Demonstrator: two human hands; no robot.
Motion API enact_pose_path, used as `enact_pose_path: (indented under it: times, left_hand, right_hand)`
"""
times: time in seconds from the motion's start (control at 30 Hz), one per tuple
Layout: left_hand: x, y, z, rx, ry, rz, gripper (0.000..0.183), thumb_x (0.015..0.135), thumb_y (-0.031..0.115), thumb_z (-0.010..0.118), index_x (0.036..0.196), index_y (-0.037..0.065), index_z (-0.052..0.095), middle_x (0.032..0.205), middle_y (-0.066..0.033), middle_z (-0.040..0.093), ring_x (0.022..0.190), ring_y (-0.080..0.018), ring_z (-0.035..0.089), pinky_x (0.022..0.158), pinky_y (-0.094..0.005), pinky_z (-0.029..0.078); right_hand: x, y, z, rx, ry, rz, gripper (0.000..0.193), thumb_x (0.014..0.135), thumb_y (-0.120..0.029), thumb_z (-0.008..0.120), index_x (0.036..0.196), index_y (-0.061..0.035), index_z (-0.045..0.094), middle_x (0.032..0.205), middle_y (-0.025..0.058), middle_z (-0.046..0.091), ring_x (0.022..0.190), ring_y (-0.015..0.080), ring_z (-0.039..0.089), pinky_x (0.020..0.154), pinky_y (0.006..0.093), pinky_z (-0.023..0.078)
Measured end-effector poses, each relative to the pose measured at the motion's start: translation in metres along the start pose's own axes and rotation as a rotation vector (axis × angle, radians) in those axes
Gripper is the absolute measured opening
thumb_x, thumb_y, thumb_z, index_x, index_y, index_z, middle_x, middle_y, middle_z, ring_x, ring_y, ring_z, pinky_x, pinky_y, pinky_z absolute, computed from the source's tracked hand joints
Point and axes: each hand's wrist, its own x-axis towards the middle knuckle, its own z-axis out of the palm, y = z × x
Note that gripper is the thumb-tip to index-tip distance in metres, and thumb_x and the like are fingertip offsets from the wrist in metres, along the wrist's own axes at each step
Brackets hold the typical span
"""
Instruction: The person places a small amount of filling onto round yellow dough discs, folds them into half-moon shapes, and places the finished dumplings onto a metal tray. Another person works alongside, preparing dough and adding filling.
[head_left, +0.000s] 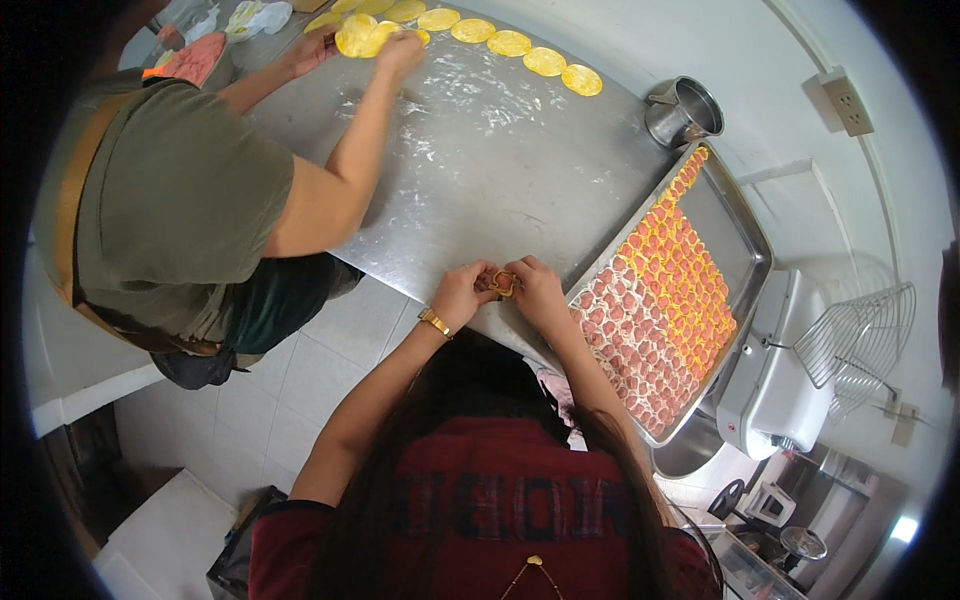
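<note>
Over the near edge of the metal table, my left hand (463, 293) and my right hand (537, 290) meet with bent fingers around one small dumpling (504, 284). Its yellow wrapper forms an open rim about pink filling. A gold watch circles my left wrist. Just right of my right hand is a large metal tray (733, 190) packed with rows of open-topped dumplings (665, 290). Those along its near left part have pale wrappers; the others are yellow. Bare metal shows along the tray's far right side.
At left, a co-worker (180, 185) leans over the table (480, 185), handling yellow wrapper rounds (365, 38). More rounds (508, 43) line the far edge. Pink filling (195, 60) fills a bowl at far left. A metal pitcher (685, 112) stands behind the tray; a white mixer (780, 370) with wire guard is right.
</note>
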Motion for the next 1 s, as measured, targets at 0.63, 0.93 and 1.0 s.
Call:
enact_pose_path:
  times: [0.63,0.93,1.0]
  left_hand:
    - [0.006,0.001,-0.005,0.053,-0.063,-0.009,0.026,0.069,0.012,0.076,0.087,0.003,0.059,0.074,-0.0101,0.064,0.069,-0.022,0.063,0.064,-0.0313,0.051]
    - [0.005,0.004,-0.004,0.059,-0.037,0.029,0.028,0.068,0.013,0.076,0.088,0.003,0.059,0.074,-0.0107,0.064,0.068,-0.0233,0.063,0.064,-0.0327,0.051]
    - [0.007,0.006,-0.001,0.079,-0.049,0.003,0.029,0.068,0.012,0.076,0.089,0.003,0.059,0.075,-0.0108,0.064,0.069,-0.0236,0.063,0.065,-0.0329,0.051]
  right_hand:
    - [-0.004,-0.007,0.004,0.108,0.057,-0.052,0.019,0.071,0.003,0.053,0.088,0.0,0.06,0.091,0.015,0.058,0.082,0.0362,0.059,0.073,0.0407,0.048]
    - [-0.007,-0.006,-0.002,0.043,0.081,-0.025,0.026,0.069,0.005,0.054,0.093,-0.0011,0.06,0.092,0.0145,0.059,0.085,0.0351,0.059,0.074,0.0396,0.048]
    - [-0.004,-0.007,0.0,0.039,0.035,0.012,0.033,0.067,0.008,0.054,0.098,-0.0025,0.061,0.091,0.014,0.059,0.084,0.0348,0.061,0.073,0.038,0.049]
